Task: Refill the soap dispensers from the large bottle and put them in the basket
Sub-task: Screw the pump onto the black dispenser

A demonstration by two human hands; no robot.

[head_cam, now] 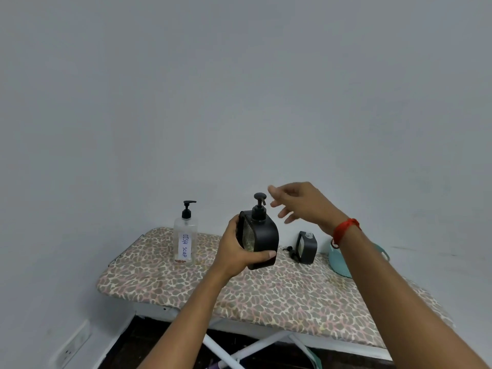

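- While the left hand (238,250) gripped a dispenser (266,233) above the surface (279,296), the right hand (300,203) hung released near its pump (259,197).
- Bottle (185,235) stood upright behind.

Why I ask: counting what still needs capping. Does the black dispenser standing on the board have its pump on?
No, the standing dispenser has a bare top opening, and a black pump lies on the board beside it.

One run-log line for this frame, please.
left hand: holds black dispenser | right hand: open beside pump | second dispenser: uncapped, on board
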